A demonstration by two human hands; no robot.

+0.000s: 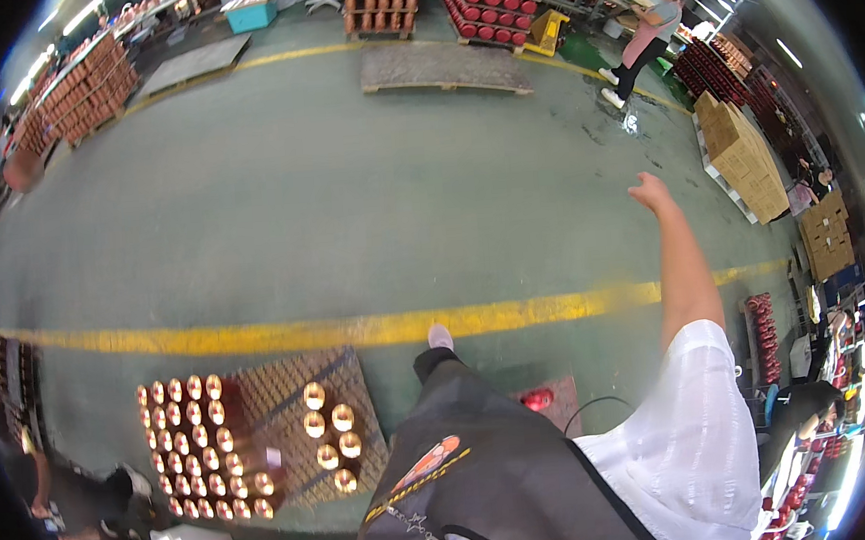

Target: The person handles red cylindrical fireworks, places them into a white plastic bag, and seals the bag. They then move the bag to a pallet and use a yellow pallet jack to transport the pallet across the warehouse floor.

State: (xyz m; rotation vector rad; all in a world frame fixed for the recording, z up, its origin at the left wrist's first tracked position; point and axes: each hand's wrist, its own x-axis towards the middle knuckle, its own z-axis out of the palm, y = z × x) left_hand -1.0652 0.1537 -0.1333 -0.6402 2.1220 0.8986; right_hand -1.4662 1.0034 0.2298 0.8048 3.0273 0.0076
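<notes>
My right hand (650, 191) reaches forward over the green floor with nothing in it, its fingers loosely curled. My left hand is out of view. Below me are my dark apron (476, 462) and one pale shoe (440, 337) beside the yellow floor line (376, 328). To the left, many shiny gold-topped cylinders (194, 414) stand in rows on a patterned board (350, 381), with several more (327, 456) set apart. A red object (538, 399) lies on a reddish board (564, 404) near my right side.
A low wooden pallet (445, 70) lies ahead, near stacked red cylinders (493, 2) and a yellow pallet jack (550, 32). A person in a pink apron (642, 41) stands at the upper right. Cardboard boxes (744, 158) are at right. Another person (79, 490) is at lower left.
</notes>
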